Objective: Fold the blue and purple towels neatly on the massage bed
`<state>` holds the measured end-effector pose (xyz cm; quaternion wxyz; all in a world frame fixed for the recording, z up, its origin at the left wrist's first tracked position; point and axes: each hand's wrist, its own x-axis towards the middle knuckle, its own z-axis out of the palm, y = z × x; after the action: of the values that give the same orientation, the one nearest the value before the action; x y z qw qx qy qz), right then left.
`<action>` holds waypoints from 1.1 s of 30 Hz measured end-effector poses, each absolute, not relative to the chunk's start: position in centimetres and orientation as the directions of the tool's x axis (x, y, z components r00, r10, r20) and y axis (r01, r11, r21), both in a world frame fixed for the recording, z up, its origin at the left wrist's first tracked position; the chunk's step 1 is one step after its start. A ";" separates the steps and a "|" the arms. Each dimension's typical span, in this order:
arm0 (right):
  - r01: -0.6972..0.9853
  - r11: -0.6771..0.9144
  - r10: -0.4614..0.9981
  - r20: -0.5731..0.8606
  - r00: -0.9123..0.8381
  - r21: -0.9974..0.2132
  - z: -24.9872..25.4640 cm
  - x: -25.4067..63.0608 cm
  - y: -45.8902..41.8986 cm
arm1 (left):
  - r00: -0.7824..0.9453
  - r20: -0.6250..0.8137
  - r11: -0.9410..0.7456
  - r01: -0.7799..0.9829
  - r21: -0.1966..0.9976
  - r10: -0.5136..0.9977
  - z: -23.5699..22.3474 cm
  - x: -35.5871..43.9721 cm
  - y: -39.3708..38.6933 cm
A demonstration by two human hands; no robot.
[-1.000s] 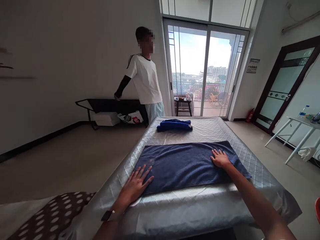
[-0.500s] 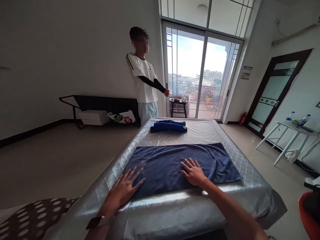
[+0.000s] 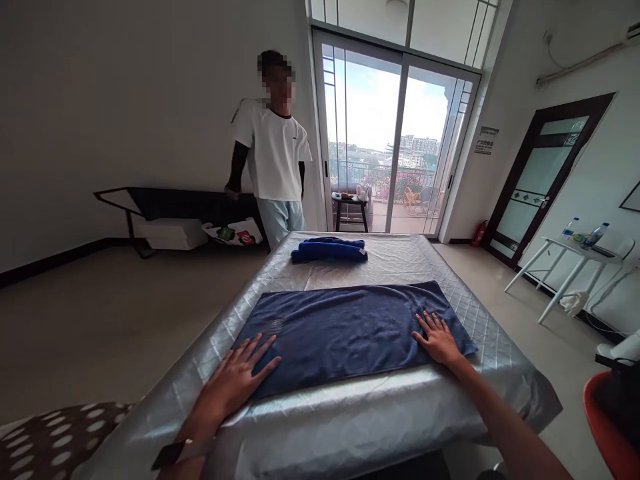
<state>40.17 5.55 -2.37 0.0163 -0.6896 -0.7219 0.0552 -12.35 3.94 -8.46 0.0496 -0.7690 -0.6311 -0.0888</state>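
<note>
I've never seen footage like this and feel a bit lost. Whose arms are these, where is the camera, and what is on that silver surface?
There is no machine here: the camera sits on a person's head and looks forward and down, so the arms are their own. The left hand lies flat on the near left corner of a spread dark blue towel; the right hand lies flat near its right end. Neither hand grips anything. The towel lies on a table with a silver quilted cover. Farther back lies a folded blue towel. Another person stands beyond the table.

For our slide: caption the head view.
Both hands, left and right, press flat on a towel spread over a bed.
</note>
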 end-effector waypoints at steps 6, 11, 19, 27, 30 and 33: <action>0.988 0.040 0.995 -0.083 -0.053 -0.149 -1.9 42.2 5.3 | 0.130 0.121 -0.137 0.989 0.052 0.984 -7.2 -11.4 3.7; 0.995 0.046 0.995 -0.079 -0.053 -0.085 -1.8 43.0 5.0 | 0.097 0.126 -0.108 0.990 0.090 0.987 -7.2 -11.1 3.7; 0.996 0.018 0.995 -0.093 -0.026 -0.083 -1.0 44.1 4.7 | 0.140 0.227 -0.165 0.981 0.099 0.964 -8.4 -11.8 4.0; 0.990 0.019 0.999 -0.045 -0.025 -0.137 -0.5 46.3 7.3 | 0.130 0.220 -0.153 0.984 0.088 0.967 -8.7 -12.3 3.9; 0.972 -0.018 0.997 0.073 0.036 -0.236 1.3 46.7 11.6 | 0.116 0.190 -0.133 0.988 0.080 0.975 -8.3 -12.2 3.8; 0.942 -0.084 0.987 0.102 0.124 -0.326 2.7 47.1 16.6 | 0.132 0.159 -0.144 0.987 0.071 0.978 -7.5 -11.9 3.5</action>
<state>47.11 16.62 2.73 0.1579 -0.7328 -0.6580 0.0719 -11.95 3.49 -7.45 0.0255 -0.7518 -0.6536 -0.0836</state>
